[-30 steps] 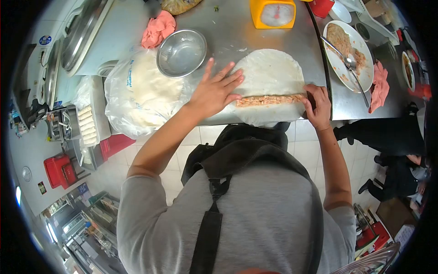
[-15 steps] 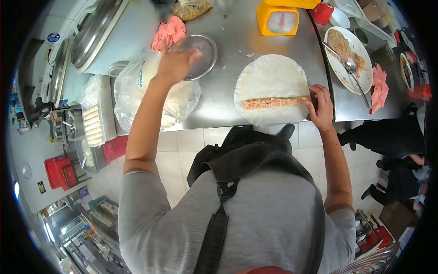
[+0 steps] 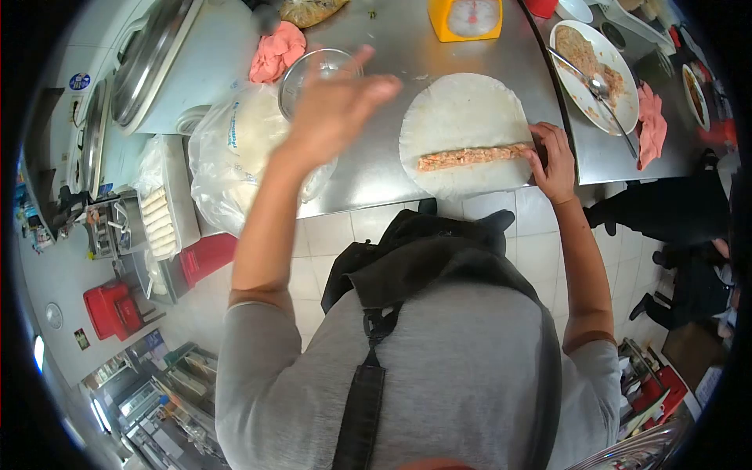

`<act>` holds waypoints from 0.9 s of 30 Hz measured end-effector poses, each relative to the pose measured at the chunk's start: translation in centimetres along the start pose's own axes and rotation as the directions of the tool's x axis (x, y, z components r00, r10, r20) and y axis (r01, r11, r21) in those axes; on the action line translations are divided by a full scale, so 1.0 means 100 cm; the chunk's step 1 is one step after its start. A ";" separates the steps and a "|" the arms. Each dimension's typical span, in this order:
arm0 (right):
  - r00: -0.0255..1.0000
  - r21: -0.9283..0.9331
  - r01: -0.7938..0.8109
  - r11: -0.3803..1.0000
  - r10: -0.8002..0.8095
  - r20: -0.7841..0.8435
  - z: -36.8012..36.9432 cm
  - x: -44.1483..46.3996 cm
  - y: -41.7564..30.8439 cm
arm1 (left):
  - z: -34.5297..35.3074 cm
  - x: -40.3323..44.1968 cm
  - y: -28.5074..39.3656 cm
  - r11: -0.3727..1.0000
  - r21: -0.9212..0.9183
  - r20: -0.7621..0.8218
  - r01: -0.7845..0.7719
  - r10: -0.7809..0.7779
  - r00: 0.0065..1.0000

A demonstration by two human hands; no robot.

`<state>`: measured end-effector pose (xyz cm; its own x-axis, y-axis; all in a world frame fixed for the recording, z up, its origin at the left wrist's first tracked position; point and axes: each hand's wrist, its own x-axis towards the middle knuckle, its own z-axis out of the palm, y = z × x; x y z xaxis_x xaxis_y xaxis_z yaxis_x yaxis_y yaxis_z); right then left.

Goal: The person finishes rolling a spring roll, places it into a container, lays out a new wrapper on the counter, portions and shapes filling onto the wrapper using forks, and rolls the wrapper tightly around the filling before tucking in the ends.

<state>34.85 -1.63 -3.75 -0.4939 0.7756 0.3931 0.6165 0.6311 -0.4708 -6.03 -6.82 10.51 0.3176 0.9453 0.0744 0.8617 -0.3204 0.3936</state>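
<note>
A round, pale wrapper [image 3: 462, 106] is laid flat on the counter [image 3: 376, 168], near its front edge and directly before the body, where it can be reached by both hands. A narrow strip of filling [image 3: 470, 158] is set across its lower part, leaving the broader bare portion on the far side, presumably so that the strip can be covered from one direction.

The right hand [image 3: 558, 163] is placed at the wrapper's right edge, thumb and fingers bent narrowly beside the strip's end. The sheet seems to be steadied there; whether its edge is pinched cannot be told. The left hand [image 3: 329, 110] is held above the metal bowl [image 3: 294, 78], fingers spread wide, with nothing seen in it, though it is blurred. The bowl's contents cannot be made out.

Beside the bowl, pale sheets are enclosed in a clear plastic bag [image 3: 223, 168], probably to be protected from drying. On the right, a similar mixture [image 3: 576, 48] is held in an oval plate [image 3: 574, 99], with a spoon [image 3: 598, 88] resting in it, handle pointed toward the counter's front edge, apparently for easy grasping.
</note>
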 end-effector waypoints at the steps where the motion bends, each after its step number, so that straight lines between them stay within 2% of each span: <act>1: 1.000 0.005 0.010 1.000 -0.010 -0.003 0.001 0.000 0.002 | 0.022 0.012 0.011 0.997 0.066 0.134 0.026 -0.035 0.990; 2: 1.000 0.003 0.002 1.000 -0.002 -0.006 0.000 0.000 0.002 | 0.044 0.017 0.017 0.990 0.135 0.264 0.043 -0.077 0.961; 3: 1.000 0.001 0.006 1.000 -0.006 0.004 -0.001 0.000 0.001 | 0.072 0.008 0.009 0.991 0.132 0.272 0.037 -0.072 0.960; 5: 1.000 -0.006 0.010 1.000 -0.010 0.011 -0.001 0.002 0.002 | 0.126 -0.010 -0.009 0.954 0.256 0.124 -0.156 0.128 0.984; 6: 1.000 0.009 0.001 1.000 -0.001 0.005 -0.001 0.002 0.002 | 0.126 -0.020 -0.007 0.954 0.252 0.128 -0.160 0.131 0.983; 8: 1.000 0.027 -0.016 1.000 0.016 0.001 0.000 0.001 0.000 | 0.118 -0.050 -0.006 0.960 0.214 0.262 -0.182 0.123 0.957; 11: 1.000 0.010 -0.010 1.000 0.010 0.008 -0.002 0.001 0.000 | 0.118 -0.051 -0.019 0.925 0.295 0.233 -0.239 0.173 0.957; 14: 1.000 -0.011 0.025 1.000 -0.025 -0.005 -0.001 0.001 0.001 | 0.122 -0.004 -0.022 0.898 0.380 0.159 -0.223 0.174 0.972; 17: 1.000 -0.009 0.015 1.000 -0.014 0.001 -0.001 0.001 0.001 | 0.127 0.016 -0.021 0.902 0.369 0.146 -0.222 0.179 0.973; 21: 1.000 0.000 0.005 1.000 -0.005 0.002 -0.001 -0.001 0.002 | 0.117 -0.033 -0.018 0.912 0.310 0.210 -0.269 0.210 0.955; 23: 1.000 0.009 -0.012 1.000 0.012 0.000 0.000 -0.001 0.002 | 0.108 -0.062 -0.015 0.945 0.243 0.266 -0.218 0.152 0.952; 27: 1.000 0.010 0.000 1.000 0.000 -0.030 0.000 -0.001 0.004 | 0.095 -0.078 -0.009 0.941 0.251 0.222 -0.228 0.173 0.960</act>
<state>35.11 -1.47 -3.98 -0.4750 0.7752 0.4165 0.6106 0.6312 -0.4783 -5.50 -14.52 0.85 0.5418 0.8381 -0.0637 0.8376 -0.5322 0.1231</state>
